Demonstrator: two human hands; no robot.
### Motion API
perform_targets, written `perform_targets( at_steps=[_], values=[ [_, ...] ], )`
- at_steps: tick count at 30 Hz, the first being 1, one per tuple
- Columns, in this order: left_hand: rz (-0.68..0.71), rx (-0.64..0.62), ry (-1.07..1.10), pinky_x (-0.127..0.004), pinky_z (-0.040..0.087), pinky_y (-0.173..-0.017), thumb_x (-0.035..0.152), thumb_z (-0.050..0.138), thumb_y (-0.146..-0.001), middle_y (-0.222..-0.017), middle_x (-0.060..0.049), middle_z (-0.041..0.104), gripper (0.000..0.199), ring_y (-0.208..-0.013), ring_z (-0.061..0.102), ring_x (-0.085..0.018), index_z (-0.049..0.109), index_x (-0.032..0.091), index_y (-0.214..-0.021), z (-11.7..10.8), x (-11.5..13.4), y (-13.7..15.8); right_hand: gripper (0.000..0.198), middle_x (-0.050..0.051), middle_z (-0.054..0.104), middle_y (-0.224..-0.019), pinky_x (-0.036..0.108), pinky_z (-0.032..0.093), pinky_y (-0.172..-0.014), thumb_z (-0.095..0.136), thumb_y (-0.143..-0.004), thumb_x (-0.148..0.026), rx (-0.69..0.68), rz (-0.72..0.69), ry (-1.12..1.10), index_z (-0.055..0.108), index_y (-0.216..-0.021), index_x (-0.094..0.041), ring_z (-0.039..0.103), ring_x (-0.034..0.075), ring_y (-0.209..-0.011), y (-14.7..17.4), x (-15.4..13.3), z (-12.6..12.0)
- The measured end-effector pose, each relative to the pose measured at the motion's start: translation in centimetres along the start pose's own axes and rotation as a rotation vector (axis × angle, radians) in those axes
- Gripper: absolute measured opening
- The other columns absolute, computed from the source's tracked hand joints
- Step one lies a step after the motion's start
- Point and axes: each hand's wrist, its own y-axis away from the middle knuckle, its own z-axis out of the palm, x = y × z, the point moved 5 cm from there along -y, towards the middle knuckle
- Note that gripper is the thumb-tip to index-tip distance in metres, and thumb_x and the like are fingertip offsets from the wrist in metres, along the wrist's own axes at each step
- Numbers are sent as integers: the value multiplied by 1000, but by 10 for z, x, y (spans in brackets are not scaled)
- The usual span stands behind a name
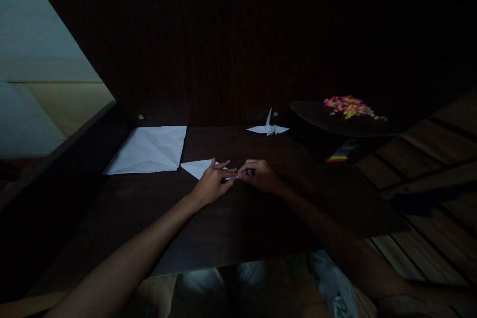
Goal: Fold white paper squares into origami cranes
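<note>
A white folded paper (197,167), narrow and pointed at its left end, lies on the dark table. My left hand (215,179) rests over its right part with the fingers spread, pressing it down. At the paper's right tip, my right hand (257,175) is closed in a pinch on the small end. Both hands' fingertips nearly meet there, and they hide much of the fold. Farther back stands a finished white paper crane (269,129) with its wings spread. To the left is a stack of creased white paper sheets (151,149).
A dark upright panel (208,59) closes off the back of the table (208,238). On a rounded side shelf (309,112) at right sits a heap of small colourful pieces (350,107). A raised dark board (55,184) borders the left side. Wooden slats (428,159) show at far right.
</note>
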Motion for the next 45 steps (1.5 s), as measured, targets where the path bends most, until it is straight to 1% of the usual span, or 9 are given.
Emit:
perform_targets(
  at_steps=[10, 17, 24, 27, 31, 34, 38, 42, 45],
  values=[
    [26, 61, 20, -64, 22, -108, 22, 61, -83, -111, -5, 70, 24, -116, 57, -26, 68, 23, -106, 1, -5, 1, 16, 2, 63, -75, 21, 40, -58, 59, -75, -12, -83, 19, -33, 73, -83, -16, 53, 9, -61, 0, 6, -3],
    [69, 167, 54, -50, 43, -97, 23, 67, -80, -95, -6, 73, 25, -99, 62, -23, 69, 21, -104, -4, -5, 1, 16, 1, 62, -73, 20, 39, -54, 60, -72, -11, -52, -9, -52, 73, -81, -17, 52, 9, -59, 2, 2, -4],
    [63, 278, 204, -37, 51, -82, 24, 67, -80, -99, -9, 70, 27, -91, 63, -20, 67, 18, -106, -14, -1, 4, 11, 2, 61, -74, 21, 41, -55, 64, -74, -15, 26, -160, -88, 71, -83, -17, 52, 10, -60, 5, -11, -6],
    [-1, 278, 282, -35, 51, -81, 25, 68, -77, -95, -7, 70, 34, -88, 64, -20, 61, 17, -110, -15, -2, 6, 9, 3, 61, -78, 23, 43, -58, 66, -77, -20, 108, -224, -111, 70, -84, -17, 54, 11, -64, 8, -19, -9],
    [-18, 268, 402, -33, 51, -80, 25, 67, -78, -92, -7, 70, 35, -87, 66, -19, 54, 17, -109, -14, 0, 8, 11, 3, 62, -79, 23, 42, -54, 66, -80, -27, 128, -262, -141, 70, -85, -18, 52, 10, -60, 11, -26, -9],
    [36, 310, 395, -35, 51, -84, 24, 66, -79, -96, -8, 69, 30, -90, 66, -19, 53, 17, -106, -17, 4, 8, 11, 3, 62, -78, 23, 42, -54, 64, -82, -27, 141, -266, -123, 70, -84, -18, 52, 10, -60, 12, -29, -9],
    [243, 395, 186, -44, 44, -97, 17, 65, -79, -102, -9, 68, 18, -99, 63, -21, 59, 18, -97, -28, 16, 10, 10, 3, 61, -77, 23, 43, -54, 62, -83, -25, 193, -288, -56, 68, -81, -18, 52, 10, -59, 15, -36, -12],
    [366, 447, -34, -40, 50, -83, 14, 64, -81, -98, -8, 68, 14, -89, 62, -20, 65, 19, -94, -33, 20, 14, 6, 2, 61, -76, 22, 43, -53, 62, -82, -23, 279, -371, 25, 66, -83, -19, 52, 9, -57, 21, -45, -15],
    [405, 433, -56, -35, 51, -74, 13, 63, -83, -89, -7, 68, 13, -83, 62, -18, 66, 18, -95, -32, 19, 16, 5, 2, 62, -76, 21, 45, -55, 61, -82, -20, 330, -459, 80, 65, -84, -20, 55, 9, -60, 25, -52, -15]
  ],
)
